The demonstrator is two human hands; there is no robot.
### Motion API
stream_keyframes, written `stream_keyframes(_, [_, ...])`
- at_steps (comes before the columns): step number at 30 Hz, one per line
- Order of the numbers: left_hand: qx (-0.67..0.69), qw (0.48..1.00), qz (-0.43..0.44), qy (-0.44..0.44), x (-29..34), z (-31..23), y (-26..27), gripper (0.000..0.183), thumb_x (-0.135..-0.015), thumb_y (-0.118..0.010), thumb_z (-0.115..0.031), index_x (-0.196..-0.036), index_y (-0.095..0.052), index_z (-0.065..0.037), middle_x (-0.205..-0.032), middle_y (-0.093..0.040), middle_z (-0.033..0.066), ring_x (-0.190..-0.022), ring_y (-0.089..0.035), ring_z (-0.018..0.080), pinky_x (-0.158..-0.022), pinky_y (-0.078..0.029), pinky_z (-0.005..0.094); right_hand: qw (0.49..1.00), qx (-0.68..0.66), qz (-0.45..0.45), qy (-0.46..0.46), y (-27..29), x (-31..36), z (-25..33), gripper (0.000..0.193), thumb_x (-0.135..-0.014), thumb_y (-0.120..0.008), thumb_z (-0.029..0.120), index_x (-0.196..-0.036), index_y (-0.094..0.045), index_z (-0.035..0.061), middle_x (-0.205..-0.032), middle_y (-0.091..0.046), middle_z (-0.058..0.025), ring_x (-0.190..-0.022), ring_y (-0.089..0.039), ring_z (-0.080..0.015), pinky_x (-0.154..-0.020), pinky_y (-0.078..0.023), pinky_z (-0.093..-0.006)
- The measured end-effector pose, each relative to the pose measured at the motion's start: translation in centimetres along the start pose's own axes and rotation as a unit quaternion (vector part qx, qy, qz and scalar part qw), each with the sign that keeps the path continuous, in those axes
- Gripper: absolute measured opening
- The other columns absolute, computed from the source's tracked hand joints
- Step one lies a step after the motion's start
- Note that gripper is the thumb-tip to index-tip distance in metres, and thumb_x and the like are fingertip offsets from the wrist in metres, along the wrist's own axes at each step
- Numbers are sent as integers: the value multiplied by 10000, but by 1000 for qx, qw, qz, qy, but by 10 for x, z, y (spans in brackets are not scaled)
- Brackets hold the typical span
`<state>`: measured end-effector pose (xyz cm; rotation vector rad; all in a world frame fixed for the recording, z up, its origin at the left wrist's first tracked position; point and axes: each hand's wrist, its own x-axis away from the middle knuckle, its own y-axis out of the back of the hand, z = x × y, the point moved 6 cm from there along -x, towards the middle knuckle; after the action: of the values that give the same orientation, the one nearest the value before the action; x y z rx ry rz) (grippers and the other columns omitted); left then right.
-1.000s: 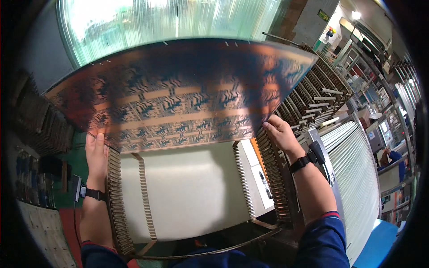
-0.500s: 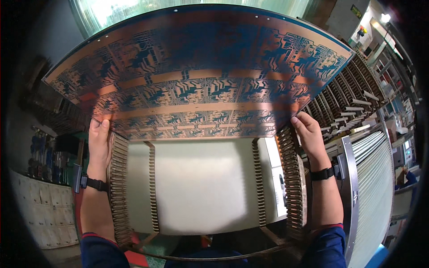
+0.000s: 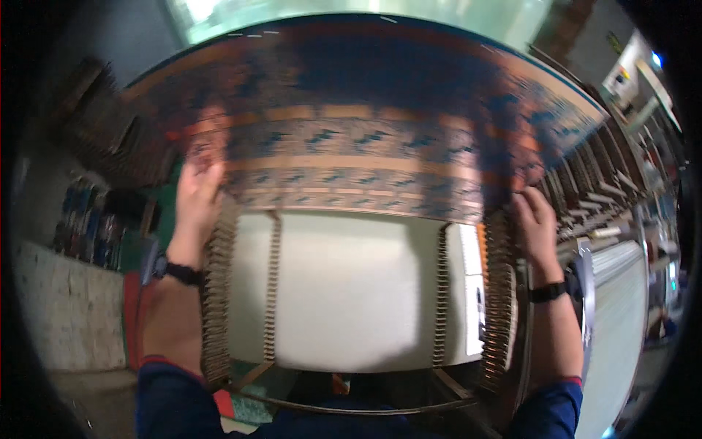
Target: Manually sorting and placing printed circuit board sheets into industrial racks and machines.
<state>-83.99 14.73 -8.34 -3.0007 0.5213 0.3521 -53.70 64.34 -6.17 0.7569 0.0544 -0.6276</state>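
Wears dark blue sleeves (image 3: 547, 410) with red cuffs at the lower edge, and a black strap (image 3: 548, 292) around each wrist. Looks down past a thin front bar (image 3: 351, 412) into a slotted rack (image 3: 501, 314), with ribbed rows along both sides and a pale panel (image 3: 351, 293) between them. Shows, at the panel's right, a white sheet (image 3: 474, 333) with a dark pen-like thing (image 3: 480, 304). Has the left hand (image 3: 196, 201) clamped on the lower left edge of a wide copper-and-blue patterned board (image 3: 351, 139) and the right hand (image 3: 536, 223) clamped on the lower right edge, both blurred. Holds the board tilted over the rack's far end; cannot tell of any contact between board and rack. Shows, farther right, a stack of pale sheets (image 3: 618, 329) and a rack with pale rods (image 3: 610, 172); beyond everything, a bright greenish curtain (image 3: 227, 11).
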Motion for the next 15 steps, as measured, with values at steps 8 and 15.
stream_keyframes(8, [102,993,27,-45,11,-33,-6,356,-1012,-553,-122,-1347,-469,-34,-1074,-578,-27,-761,-455,4,-640,-378,170,956,-268,-110,-42,3,14,21,177,-1032,-538,138,-1139,-587,7,-1068,-617,-8,-975,-577,-92,-915,-451,-255])
stream_keyframes(15, [75,997,2,2,14,-45,-6,312,-1018,-541,-120,-1306,-492,-10,-1127,-600,6,-927,-519,31,-785,-441,195,954,-269,-131,-14,2,14,30,147,-1027,-544,125,-1112,-594,14,-1027,-609,7,-977,-555,-78,-900,-436,-231])
